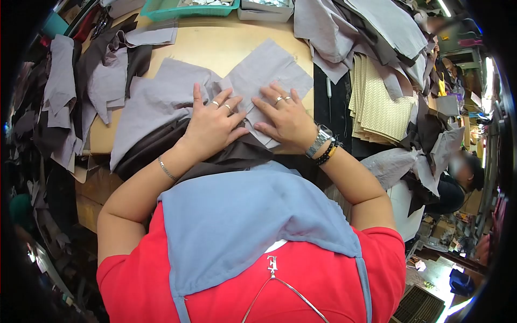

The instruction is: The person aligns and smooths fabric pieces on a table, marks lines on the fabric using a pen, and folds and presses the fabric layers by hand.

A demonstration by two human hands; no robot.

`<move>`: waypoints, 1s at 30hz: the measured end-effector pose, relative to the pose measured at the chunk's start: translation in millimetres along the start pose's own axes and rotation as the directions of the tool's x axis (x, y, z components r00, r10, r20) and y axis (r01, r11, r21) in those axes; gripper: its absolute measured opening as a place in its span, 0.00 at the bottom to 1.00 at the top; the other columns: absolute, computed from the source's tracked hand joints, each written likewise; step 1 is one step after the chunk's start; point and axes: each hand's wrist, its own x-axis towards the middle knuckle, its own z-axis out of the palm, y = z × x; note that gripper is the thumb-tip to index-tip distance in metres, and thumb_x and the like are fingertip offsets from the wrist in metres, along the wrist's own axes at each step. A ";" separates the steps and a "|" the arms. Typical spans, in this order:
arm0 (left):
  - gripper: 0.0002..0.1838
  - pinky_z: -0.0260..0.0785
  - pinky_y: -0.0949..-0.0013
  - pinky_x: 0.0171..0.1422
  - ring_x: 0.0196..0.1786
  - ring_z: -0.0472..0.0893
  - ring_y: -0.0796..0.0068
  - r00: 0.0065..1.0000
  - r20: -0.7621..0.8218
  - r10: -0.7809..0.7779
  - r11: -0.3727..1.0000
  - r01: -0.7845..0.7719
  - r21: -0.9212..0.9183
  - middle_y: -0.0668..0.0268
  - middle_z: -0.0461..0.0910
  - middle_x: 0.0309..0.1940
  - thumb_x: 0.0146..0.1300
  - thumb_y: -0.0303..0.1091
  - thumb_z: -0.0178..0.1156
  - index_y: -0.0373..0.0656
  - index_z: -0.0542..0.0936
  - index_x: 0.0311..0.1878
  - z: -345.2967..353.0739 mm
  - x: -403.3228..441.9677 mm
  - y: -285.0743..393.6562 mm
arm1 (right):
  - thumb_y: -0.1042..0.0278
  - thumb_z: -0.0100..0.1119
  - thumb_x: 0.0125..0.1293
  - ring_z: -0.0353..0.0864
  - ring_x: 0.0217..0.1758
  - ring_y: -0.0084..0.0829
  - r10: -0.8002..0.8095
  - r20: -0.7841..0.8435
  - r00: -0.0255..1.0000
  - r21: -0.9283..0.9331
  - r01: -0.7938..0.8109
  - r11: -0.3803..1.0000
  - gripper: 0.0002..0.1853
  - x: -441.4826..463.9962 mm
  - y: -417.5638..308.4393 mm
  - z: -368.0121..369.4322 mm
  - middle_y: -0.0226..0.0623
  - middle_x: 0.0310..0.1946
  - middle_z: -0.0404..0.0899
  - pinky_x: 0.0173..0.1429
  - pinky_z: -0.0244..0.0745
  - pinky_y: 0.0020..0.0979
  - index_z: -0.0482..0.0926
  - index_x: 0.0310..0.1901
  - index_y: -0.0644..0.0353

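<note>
Both hands lie on grey fabric at the near side of a pale wooden table. My left hand point(215, 116), with rings and spread fingers, rests on the overlap of a grey fabric piece point(148, 105) and dark brown cloth point(161, 142). My right hand point(285, 116) presses flat, fingers apart, on a squarish grey fabric piece point(269, 64) set at an angle. A watch and beaded bracelets circle the right wrist. The dark cloth spills over the table's near edge towards my blue apron point(258, 204). What lies under the palms is hidden.
A teal tray point(188, 12) and a white box point(264, 12) stand at the table's far edge. Grey and dark cloth piles point(102, 70) hang at left. More cloth point(344, 32) and stacked cream woven-textured sheets point(377, 102) lie at right. Another person point(460, 183) is at far right.
</note>
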 end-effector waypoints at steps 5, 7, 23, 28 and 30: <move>0.19 0.32 0.19 0.72 0.69 0.71 0.66 1.000 -0.010 0.016 1.000 -0.016 0.008 0.69 0.78 0.57 0.59 0.53 0.65 0.54 0.85 0.49 -1.5 -3.9 -2.2 | 0.48 0.53 0.72 0.64 0.73 0.53 -0.009 0.021 1.000 -0.015 0.009 1.000 0.25 -1.9 -10.1 1.2 0.49 0.67 0.66 0.69 0.60 0.67 0.70 0.67 0.45; 0.19 0.32 0.20 0.72 0.68 0.71 0.67 1.000 -0.013 0.021 1.000 -0.021 0.009 0.70 0.78 0.56 0.59 0.53 0.66 0.55 0.85 0.49 -1.4 -6.0 -2.9 | 0.49 0.53 0.73 0.66 0.72 0.51 -0.007 0.002 1.000 -0.027 0.007 1.000 0.24 -2.6 -12.4 3.0 0.49 0.66 0.67 0.69 0.59 0.66 0.70 0.67 0.46; 0.23 0.36 0.19 0.71 0.67 0.73 0.71 0.996 0.063 -0.059 0.997 0.062 -0.046 0.73 0.78 0.59 0.59 0.54 0.67 0.54 0.78 0.53 3.5 -13.3 -11.5 | 0.55 0.54 0.71 0.70 0.70 0.47 -0.022 0.029 0.999 -0.046 0.023 0.999 0.23 -2.5 -24.3 3.0 0.46 0.63 0.70 0.66 0.61 0.68 0.70 0.67 0.42; 0.23 0.36 0.19 0.72 0.66 0.73 0.69 0.998 0.062 -0.010 1.000 0.010 0.006 0.71 0.77 0.58 0.60 0.54 0.65 0.60 0.79 0.57 -2.6 -10.6 -7.6 | 0.52 0.54 0.70 0.68 0.71 0.45 0.040 -0.007 0.999 -0.043 -0.040 0.998 0.26 -4.7 -23.1 -1.1 0.42 0.66 0.70 0.66 0.60 0.69 0.70 0.67 0.49; 0.23 0.35 0.20 0.72 0.65 0.73 0.69 0.999 0.050 -0.011 1.000 0.010 0.023 0.70 0.76 0.58 0.61 0.54 0.64 0.62 0.80 0.59 -1.8 -12.0 -7.2 | 0.51 0.55 0.69 0.68 0.71 0.45 0.097 -0.058 0.994 -0.060 -0.101 0.993 0.27 -3.4 -20.5 0.7 0.41 0.67 0.70 0.67 0.60 0.68 0.70 0.67 0.52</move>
